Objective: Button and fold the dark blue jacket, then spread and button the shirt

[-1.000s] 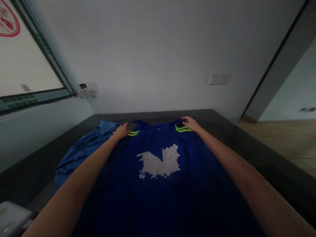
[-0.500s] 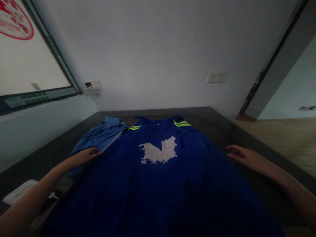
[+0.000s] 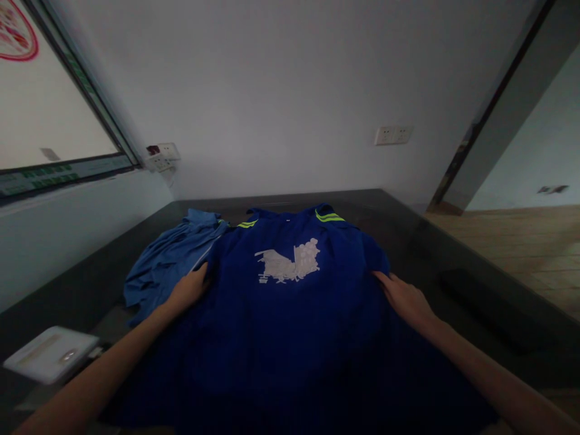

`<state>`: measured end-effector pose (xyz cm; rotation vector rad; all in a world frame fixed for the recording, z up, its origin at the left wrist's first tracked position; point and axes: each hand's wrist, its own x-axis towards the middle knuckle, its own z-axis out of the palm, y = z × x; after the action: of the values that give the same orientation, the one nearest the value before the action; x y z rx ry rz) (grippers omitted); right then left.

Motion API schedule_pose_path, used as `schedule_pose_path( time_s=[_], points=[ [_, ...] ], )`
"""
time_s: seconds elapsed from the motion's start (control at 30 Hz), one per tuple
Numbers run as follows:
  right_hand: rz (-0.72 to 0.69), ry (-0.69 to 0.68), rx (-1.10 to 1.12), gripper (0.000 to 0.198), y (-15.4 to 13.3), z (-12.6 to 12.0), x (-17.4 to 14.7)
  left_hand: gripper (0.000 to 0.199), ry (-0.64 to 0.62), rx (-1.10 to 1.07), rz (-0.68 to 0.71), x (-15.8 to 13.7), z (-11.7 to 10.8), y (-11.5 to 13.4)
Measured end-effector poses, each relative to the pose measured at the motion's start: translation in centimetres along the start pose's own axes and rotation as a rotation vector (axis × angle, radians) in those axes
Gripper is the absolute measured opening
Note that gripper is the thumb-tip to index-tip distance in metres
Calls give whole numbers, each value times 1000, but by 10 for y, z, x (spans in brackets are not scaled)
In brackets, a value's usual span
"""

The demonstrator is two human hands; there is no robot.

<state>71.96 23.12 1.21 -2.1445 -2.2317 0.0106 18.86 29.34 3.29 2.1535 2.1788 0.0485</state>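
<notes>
Pale wall [image 3: 272,90] at 12 o'clock, window [image 3: 49,103] at 10, wood-look floor [image 3: 521,241] at 3; clock centred on the shirt print, 12 = toward wall. Light's dim. Two wall sockets [image 3: 393,135] between 1 and 2, another socket cluster [image 3: 162,158] at 10.

Dark table [image 3: 362,204] carries dark blue shirt [image 3: 281,338]: spread out, dead centre, collar [image 3: 267,213] at 12, body running down past 6. White print [image 3: 290,266] faces up. Yellow-green stripes [image 3: 330,216] on the shoulders, near 11 and 1.

Left hand [image 3: 189,289]: between 8 and 9, at the shirt's side edge. Forearm enters from 8, hand angled up toward 2, back of hand up. Fingers partly hidden by fabric, so can't tell if it's clamped or just resting.

Right hand [image 3: 405,296]: between 3 and 4, at the opposite side. Forearm comes in from 4, hand aimed at 10, leading fingertips touching the sleeve area, other fingers bent under. Pinched or merely laid on: can't tell. Hands sit roughly level, arms reaching forward, well apart.

Lighter blue garment [image 3: 167,260], bunched, at 9, against the shirt. White boxy object [image 3: 52,353] at 8. Dark oblong item [image 3: 489,311] beyond right hand, too dim to identify.
</notes>
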Motion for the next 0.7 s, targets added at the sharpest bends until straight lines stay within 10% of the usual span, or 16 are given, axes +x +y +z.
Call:
schedule_pose_path(
  time_s=[0.4,0.57,0.7],
  points=[
    [122,134,-54,41,41,-1,77,44,225,135,44,62,0,11],
    [-61,399,-70,37,40,-16,42,60,439,-8,116,23,-5,4],
    [-304,300,213,44,13,-34,-8,59,218,-122,256,-44,-11,-9]
  ],
)
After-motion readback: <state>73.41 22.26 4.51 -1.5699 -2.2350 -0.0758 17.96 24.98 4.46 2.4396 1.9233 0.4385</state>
